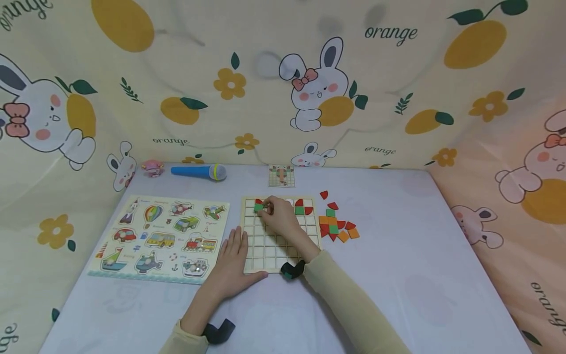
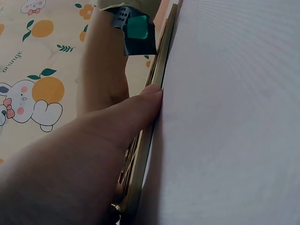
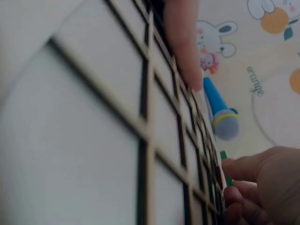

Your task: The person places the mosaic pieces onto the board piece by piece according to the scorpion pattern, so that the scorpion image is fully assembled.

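Observation:
A wooden grid board (image 1: 261, 253) lies flat on the table. My left hand (image 1: 232, 263) rests at its left side, fingers straight, with the thumb along the near edge; the left wrist view shows that thumb (image 2: 150, 96) touching the board's rim. Over the top left cells, the curled fingers of my right hand (image 1: 283, 219) pinch a green piece (image 1: 258, 208). The right wrist view shows this green piece (image 3: 228, 180) tilted at the board's surface under the fingertips. A red piece (image 1: 258, 201) lies just behind it. More red and green pieces (image 1: 299, 210) sit in the top right cells.
Loose red, green and orange pieces (image 1: 331, 221) lie right of the board. A pattern card (image 1: 281, 176) is behind it. To the left lies a vehicle puzzle board (image 1: 168, 233). A toy microphone (image 1: 199, 172) and a pink figurine (image 1: 153, 167) are at the back left.

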{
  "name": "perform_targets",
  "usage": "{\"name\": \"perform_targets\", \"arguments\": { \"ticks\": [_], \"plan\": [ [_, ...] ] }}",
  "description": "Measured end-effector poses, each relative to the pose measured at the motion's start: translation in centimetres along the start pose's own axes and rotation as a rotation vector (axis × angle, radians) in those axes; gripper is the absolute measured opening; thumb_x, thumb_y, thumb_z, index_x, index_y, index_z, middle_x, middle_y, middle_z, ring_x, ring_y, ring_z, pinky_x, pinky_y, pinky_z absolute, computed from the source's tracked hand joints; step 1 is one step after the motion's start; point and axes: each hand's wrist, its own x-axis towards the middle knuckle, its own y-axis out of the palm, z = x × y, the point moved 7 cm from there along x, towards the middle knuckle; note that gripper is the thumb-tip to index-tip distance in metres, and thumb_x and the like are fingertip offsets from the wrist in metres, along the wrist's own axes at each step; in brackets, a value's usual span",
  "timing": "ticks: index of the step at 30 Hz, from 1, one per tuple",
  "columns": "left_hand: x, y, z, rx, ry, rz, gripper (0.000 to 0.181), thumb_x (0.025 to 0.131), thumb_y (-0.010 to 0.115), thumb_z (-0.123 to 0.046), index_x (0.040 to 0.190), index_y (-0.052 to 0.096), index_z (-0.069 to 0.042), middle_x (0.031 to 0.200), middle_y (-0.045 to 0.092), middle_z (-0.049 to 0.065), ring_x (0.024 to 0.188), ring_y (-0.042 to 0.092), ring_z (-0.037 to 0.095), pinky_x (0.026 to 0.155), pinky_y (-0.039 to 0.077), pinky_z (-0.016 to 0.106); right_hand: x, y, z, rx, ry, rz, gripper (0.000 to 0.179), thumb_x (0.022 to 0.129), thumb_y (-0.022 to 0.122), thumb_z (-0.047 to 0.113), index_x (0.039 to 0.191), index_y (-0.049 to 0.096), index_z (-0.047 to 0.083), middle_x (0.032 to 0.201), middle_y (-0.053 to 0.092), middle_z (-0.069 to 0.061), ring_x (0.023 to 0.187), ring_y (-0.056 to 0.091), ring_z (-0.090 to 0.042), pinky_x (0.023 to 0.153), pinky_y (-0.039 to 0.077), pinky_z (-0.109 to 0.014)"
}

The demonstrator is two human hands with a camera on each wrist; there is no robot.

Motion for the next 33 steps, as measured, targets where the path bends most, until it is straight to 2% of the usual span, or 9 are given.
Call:
{"name": "perform_targets", "arguments": {
  "ticks": [6,12,24,33],
  "plan": [
    [-0.03,0.01,-0.12,-0.005,-0.002,-0.005,0.12,0.089,0.074,-0.067,0.164,0.022,0.01,0.175,0.008,0.027,0.164,0.003,0.042,0.131,0.012,0.06,-0.04,0.06,-0.73,-0.019,-0.025,0.04,0.023,0.1,0.075,0.015,0.117,0.073,0.001,0.08,0.065,-0.002,0.068,0.056,-0.013,0.073,0.053,-0.032],
    [-0.06,0.04,-0.11,-0.019,-0.003,-0.006,0.12,0.088,0.075,-0.067,0.164,0.022,0.01,0.175,0.008,0.027,0.164,0.002,0.042,0.131,0.011,0.06,-0.13,0.07,-0.56,-0.038,-0.047,0.06,0.025,0.099,0.074,0.015,0.119,0.072,0.0,0.085,0.065,-0.005,0.072,0.056,-0.015,0.073,0.053,-0.034],
    [-0.04,0.08,-0.05,-0.007,-0.002,-0.007,0.12,0.088,0.074,-0.068,0.164,0.022,0.01,0.175,0.008,0.027,0.164,0.002,0.041,0.131,0.01,0.059,-0.19,0.23,-0.31,-0.066,-0.051,0.039,0.019,0.102,0.071,0.016,0.117,0.072,0.005,0.091,0.066,-0.006,0.079,0.057,-0.018,0.073,0.051,-0.035],
    [-0.08,0.02,-0.09,-0.003,-0.001,-0.005,0.12,0.088,0.073,-0.069,0.164,0.023,0.01,0.175,0.008,0.027,0.164,0.003,0.042,0.131,0.011,0.059,-0.19,0.37,0.05,-0.104,-0.058,0.027,0.017,0.102,0.071,0.016,0.115,0.073,0.006,0.084,0.062,-0.004,0.074,0.054,-0.018,0.067,0.047,-0.032]
  ]
}}
